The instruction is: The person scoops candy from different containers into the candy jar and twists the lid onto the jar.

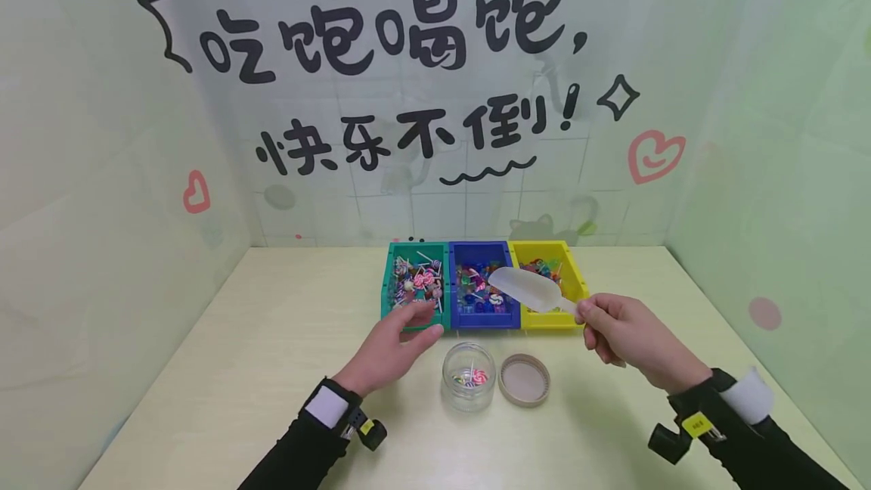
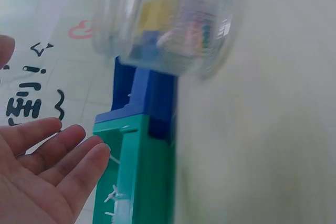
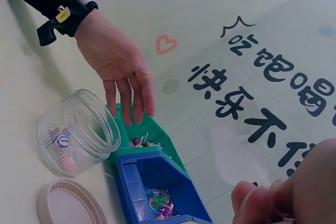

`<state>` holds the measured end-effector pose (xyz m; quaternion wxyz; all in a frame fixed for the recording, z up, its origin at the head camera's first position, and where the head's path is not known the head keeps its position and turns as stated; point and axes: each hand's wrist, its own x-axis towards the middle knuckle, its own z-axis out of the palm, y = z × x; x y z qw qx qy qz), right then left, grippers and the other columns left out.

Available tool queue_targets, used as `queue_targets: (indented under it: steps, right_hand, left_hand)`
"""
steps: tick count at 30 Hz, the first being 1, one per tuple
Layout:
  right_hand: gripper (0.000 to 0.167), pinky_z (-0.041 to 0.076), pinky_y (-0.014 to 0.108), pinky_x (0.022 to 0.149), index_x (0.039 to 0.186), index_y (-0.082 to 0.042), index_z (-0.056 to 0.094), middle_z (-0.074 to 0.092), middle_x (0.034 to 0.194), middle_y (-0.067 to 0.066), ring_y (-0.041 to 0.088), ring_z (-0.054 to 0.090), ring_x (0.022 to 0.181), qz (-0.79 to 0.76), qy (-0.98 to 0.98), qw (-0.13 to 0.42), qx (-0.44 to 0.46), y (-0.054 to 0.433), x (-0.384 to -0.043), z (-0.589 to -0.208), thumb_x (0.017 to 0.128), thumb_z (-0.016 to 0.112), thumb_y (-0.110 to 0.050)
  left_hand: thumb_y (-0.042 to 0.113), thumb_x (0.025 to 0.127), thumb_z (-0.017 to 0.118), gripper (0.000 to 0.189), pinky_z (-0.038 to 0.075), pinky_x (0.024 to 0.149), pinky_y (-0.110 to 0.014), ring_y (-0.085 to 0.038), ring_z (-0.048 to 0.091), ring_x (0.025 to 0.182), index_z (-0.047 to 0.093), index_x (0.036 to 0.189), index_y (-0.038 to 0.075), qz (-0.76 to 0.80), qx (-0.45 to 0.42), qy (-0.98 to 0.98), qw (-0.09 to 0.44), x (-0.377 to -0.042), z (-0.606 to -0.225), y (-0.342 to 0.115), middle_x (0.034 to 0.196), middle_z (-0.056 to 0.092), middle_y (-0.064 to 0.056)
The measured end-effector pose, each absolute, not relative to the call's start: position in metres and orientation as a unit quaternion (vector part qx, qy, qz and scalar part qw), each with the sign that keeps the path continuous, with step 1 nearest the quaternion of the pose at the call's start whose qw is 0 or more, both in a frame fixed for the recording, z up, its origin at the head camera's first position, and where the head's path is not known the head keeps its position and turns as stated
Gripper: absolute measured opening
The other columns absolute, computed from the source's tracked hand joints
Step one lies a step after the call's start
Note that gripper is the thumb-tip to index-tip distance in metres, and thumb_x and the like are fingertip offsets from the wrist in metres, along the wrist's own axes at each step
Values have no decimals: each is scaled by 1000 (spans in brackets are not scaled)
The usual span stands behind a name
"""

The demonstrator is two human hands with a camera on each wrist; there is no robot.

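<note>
Head view: clear jar (image 1: 468,401), upright on the desk (image 1: 286,339), a few lollipop-like pieces (image 1: 479,377) inside; probably slick, perhaps breakable; hold round the body. Lid (image 1: 524,380) just beside, rim grip. Left hand (image 1: 383,350) empty, fingers loosely extended, near the green bin (image 1: 385,286). Right hand (image 1: 640,339) pinches the scoop (image 1: 527,289) by its handle, blade raised; likely light, fairly stiff; handle suits best. Farther: blue bin (image 1: 485,321), yellow bin (image 1: 577,274).
</note>
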<state>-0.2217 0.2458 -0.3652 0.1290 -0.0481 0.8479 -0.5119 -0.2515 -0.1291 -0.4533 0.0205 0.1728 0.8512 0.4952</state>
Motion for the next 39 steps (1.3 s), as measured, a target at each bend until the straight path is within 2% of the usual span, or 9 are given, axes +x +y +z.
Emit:
queue_targets:
  steps: [8,14,20,23,25,29,34,39]
  right_hand:
    - [38,40,25,55,117,2,61,61,81,3,16,52,68,-506,855,108,-40,246,-234,-359,118,52,-35]
    - [36,41,26,57,114,1,62,60,80,3,18,53,70,-493,864,101,-33,242,-248,-359,118,52,-34]
    - [36,39,27,56,106,-1,64,58,74,2,18,50,65,-478,871,104,-36,238,-261,-359,117,53,-34]
    - [37,38,28,55,103,-2,66,56,72,1,17,47,62,-472,874,108,-42,234,-266,-358,116,54,-34]
    - [38,37,28,55,98,-3,67,56,71,1,17,45,61,-471,874,109,-45,230,-269,-358,116,54,-33]
    - [40,34,27,53,86,-4,67,56,68,1,16,44,58,-463,878,114,-42,220,-277,-358,114,55,-30]
    - [40,33,25,52,81,-5,69,56,66,1,15,46,56,-443,888,122,-24,206,-290,-361,112,56,-27]
    - [41,32,24,51,78,-4,70,60,67,1,14,47,54,-430,893,131,-10,193,-298,-362,112,56,-25]
  left_hand:
    - [44,112,63,59,55,119,-53,-31,59,146,54,160,11,495,138,857,-35,-270,-436,-142,157,61,-11]
    - [42,114,60,55,55,118,-56,-37,57,147,56,158,9,492,97,862,-76,-284,-427,-151,158,57,-15]
    - [36,116,54,56,52,120,-57,-41,54,146,51,161,2,475,59,872,-97,-301,-429,-161,157,52,-22]
    - [34,117,51,59,56,113,-55,-40,58,135,47,162,-2,452,39,886,-92,-308,-436,-163,149,54,-25]
    - [33,117,51,60,59,102,-49,-37,61,122,46,162,-5,436,30,895,-91,-311,-442,-164,141,56,-26]
    - [29,117,49,58,51,82,-35,-30,57,103,47,161,-9,424,6,901,-89,-314,-449,-163,127,57,-24]
    - [23,116,47,53,43,74,-30,-30,53,103,52,156,-10,440,-20,894,-88,-315,-454,-161,123,60,-25]
    - [24,117,47,48,42,74,-32,-29,52,103,59,154,-5,450,-32,888,-88,-317,-461,-160,119,63,-22]
